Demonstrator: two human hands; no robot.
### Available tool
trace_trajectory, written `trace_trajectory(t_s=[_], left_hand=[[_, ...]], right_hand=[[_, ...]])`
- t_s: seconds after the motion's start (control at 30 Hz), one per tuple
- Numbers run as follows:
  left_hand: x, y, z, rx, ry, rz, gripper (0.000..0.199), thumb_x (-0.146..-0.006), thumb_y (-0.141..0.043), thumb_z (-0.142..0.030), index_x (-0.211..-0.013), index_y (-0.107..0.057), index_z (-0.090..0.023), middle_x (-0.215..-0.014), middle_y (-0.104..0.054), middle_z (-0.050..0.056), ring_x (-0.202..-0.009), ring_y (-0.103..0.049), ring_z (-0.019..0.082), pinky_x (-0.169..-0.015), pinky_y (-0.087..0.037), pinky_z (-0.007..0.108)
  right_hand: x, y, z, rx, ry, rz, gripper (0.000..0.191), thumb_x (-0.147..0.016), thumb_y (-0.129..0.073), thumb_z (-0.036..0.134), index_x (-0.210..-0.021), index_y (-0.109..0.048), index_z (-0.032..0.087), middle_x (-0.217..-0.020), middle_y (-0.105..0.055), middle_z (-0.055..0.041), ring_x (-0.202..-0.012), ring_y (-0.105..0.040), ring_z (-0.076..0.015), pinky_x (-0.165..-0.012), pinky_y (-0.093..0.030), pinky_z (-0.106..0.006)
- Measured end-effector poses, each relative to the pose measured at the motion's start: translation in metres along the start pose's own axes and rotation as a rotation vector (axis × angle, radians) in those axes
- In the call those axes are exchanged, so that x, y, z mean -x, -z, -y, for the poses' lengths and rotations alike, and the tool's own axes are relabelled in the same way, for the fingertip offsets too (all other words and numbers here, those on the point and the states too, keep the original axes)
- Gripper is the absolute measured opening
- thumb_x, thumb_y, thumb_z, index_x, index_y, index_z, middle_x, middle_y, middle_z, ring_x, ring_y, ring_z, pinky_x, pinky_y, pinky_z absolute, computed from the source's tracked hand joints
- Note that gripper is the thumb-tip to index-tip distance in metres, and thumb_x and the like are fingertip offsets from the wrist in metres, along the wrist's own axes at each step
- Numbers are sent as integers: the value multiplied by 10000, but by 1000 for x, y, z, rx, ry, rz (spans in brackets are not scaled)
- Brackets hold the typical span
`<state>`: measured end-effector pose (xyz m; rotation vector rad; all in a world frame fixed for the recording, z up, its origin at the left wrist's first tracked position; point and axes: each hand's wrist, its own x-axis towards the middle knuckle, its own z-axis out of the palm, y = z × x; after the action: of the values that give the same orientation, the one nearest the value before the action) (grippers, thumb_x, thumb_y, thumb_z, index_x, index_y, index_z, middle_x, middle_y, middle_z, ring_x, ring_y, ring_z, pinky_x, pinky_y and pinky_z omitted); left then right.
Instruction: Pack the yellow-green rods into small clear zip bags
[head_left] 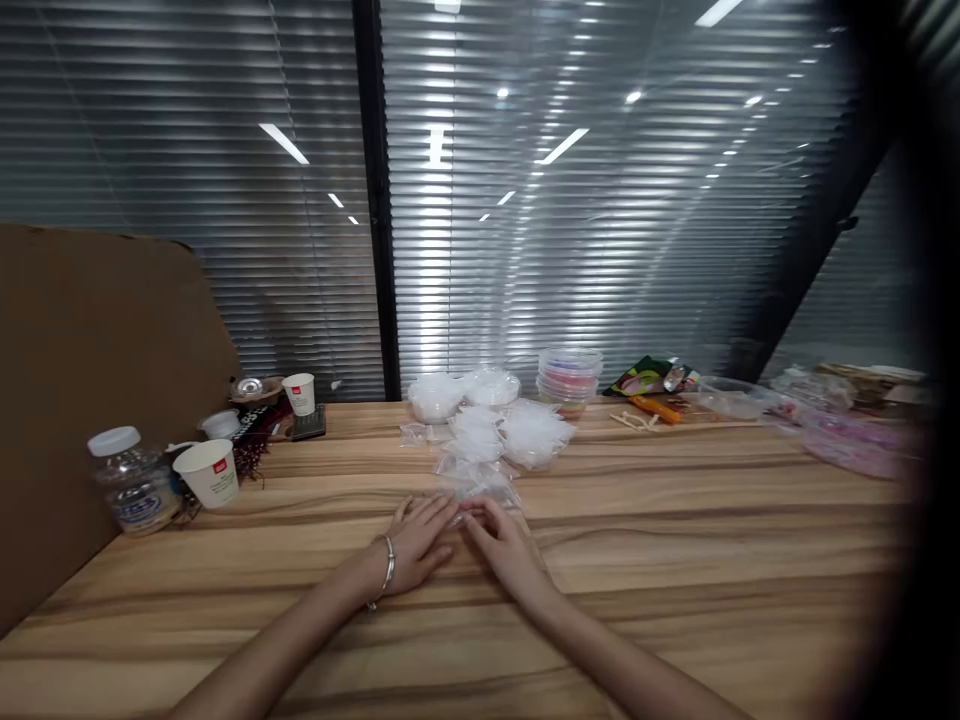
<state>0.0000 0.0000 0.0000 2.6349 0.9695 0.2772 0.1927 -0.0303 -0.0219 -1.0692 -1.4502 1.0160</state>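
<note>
My left hand [420,542], with a silver bracelet at the wrist, rests palm down on the wooden table [675,560], its fingers apart and pointing forward. Just right of it, my right hand [499,540] has its fingers bent together at a small clear piece between the two hands; what it is cannot be made out. Directly beyond my fingertips lies a clear plastic bag [480,485]. Behind that are piles of small translucent white packets [535,432], and round clear containers [436,397] stand at their back left.
A lidded jar [139,485] and paper cups [210,473] stand at the left beside a cardboard panel [97,380]. Stacked tubs [570,378] stand at the back. An orange tool [655,408], a clear tray [731,398] and pink plastic [851,440] lie at the right.
</note>
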Motion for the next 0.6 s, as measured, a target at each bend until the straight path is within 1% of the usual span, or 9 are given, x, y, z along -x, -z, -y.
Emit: trace_trajectory(t_s=[0.1, 0.2, 0.27, 0.33, 0.37, 0.47, 0.53, 0.6], left_hand=[[0, 3, -2, 8, 0, 3, 607, -901, -301, -470, -1451, -71, -356, -1538, -148, 18, -1426, -168, 222, -1163, -139, 552], [-2, 5, -4, 14, -12, -28, 624, -882, -360, -480, -1447, -125, -357, -1542, -132, 14, -1427, -142, 231, -1156, -192, 519], [-5, 6, -6, 10, -22, -70, 623, -864, -406, -492, -1433, -186, -367, -1542, -132, 9, -1426, -136, 240, -1155, -173, 530], [-7, 7, -8, 17, -47, -154, 674, -823, -484, -517, -1424, -231, -348, -1538, -150, 22, -1420, -139, 251, -1155, -175, 523], [-8, 7, -10, 19, -59, -189, 707, -795, -526, -530, -1418, -254, -333, -1530, -181, 36, -1411, -159, 259, -1154, -173, 525], [-11, 8, -12, 16, -100, -242, 671, -772, -563, -536, -1367, -352, -308, -1431, -388, 50, -1365, -269, 242, -1142, -215, 490], [-11, 7, -12, 25, -107, -302, 666, -754, -589, -539, -1336, -388, -285, -1363, -463, 58, -1306, -361, 224, -1124, -257, 457], [-10, 5, -10, 40, -77, -380, 677, -742, -605, -540, -1325, -396, -264, -1321, -498, 69, -1244, -431, 214, -1109, -287, 435]], right_hand=[[-1, 3, 1, -4, -33, -27, 292, -829, -497, 397, -1009, -556, 175, -986, -629, -66, -905, -597, -181, -870, -454, -334], [-3, 5, -2, -43, -51, -80, 283, -814, -465, 375, -993, -549, 172, -926, -614, -54, -839, -580, -167, -828, -455, -321], [-4, 6, -3, -51, -52, -85, 276, -803, -444, 356, -983, -539, 170, -896, -600, -48, -792, -565, -156, -783, -461, -305], [-5, 5, -2, -15, -34, -72, 271, -794, -432, 335, -990, -527, 174, -900, -592, -47, -774, -553, -155, -745, -461, -293], [-6, 4, -1, 0, -12, -69, 268, -789, -434, 325, -995, -521, 177, -919, -592, -48, -787, -551, -157, -742, -459, -289], [-11, -3, 0, -28, 67, -84, 245, -783, -463, 328, -980, -498, 187, -964, -587, -44, -855, -547, -159, -768, -446, -276], [-14, -10, 2, -69, 58, -84, 237, -780, -486, 350, -948, -491, 183, -896, -580, -31, -798, -534, -145, -723, -434, -255], [-18, -19, 6, -137, -11, -91, 262, -760, -515, 362, -944, -492, 176, -792, -559, -11, -698, -504, -125, -644, -410, -230]])
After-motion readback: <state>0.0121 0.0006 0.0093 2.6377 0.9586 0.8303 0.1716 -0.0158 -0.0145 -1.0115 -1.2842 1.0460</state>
